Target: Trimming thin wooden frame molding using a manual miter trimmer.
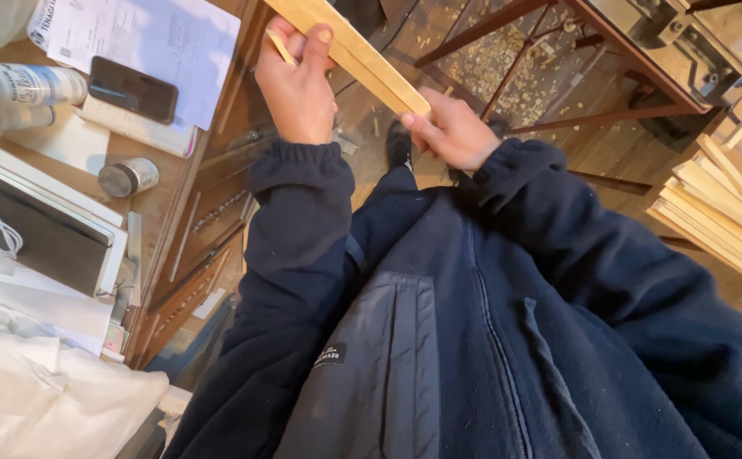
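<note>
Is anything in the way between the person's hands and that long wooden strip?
Nothing visible is. The left hand is wrapped around the wooden strip, with a pencil tucked in the same grip, and the right hand holds the strip's near end. Both touch the wood directly.

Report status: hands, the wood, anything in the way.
Left hand wrapped around wooden strip. Right hand pinching its near end. Nothing blocking; wood stack off right.
</note>
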